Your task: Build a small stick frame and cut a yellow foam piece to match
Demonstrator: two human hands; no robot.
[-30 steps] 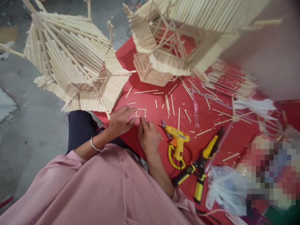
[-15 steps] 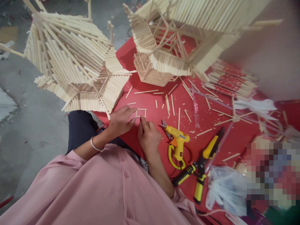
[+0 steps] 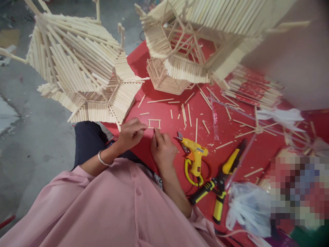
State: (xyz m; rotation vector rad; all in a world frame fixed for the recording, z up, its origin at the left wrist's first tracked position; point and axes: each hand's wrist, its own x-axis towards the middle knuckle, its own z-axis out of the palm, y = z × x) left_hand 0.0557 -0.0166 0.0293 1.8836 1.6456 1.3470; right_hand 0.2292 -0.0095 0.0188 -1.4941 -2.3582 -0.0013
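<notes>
Tiny stick frame at front of tbl, both hands close in

Biggest first: red table (image 3: 159, 109). At its far side, big stick structure on the R (image 3: 216, 20); at the L, stick structure w/ slatted faces (image 3: 77, 51), partly past tbl edge; can't tell what bears it. Both set back, prob. to leave work space near the body. Pile of sticks (image 3: 252, 87) far R, in reach-ish. Cutters (image 3: 218, 183) lie open, handles twd the person, prob. for quick pickup w/ R hand. Glue gun (image 3: 195, 149) just L of them, nozzle pointing away fr. the person, likely to keep the hot end off the arm.

R hand (image 3: 163, 145): thumb & index nearly together at frame's near edge, prob. steadying it; can't tell if gripped. L hand (image 3: 132, 133): fingers half-curled, thumb nr index, just L of frame; can't tell if anything's pinched.

Loose sticks (image 3: 190, 115) scattered R of centre. Smallest: rectangular frame (image 3: 154, 120), flat on tbl, just beyond the fingertips.
</notes>
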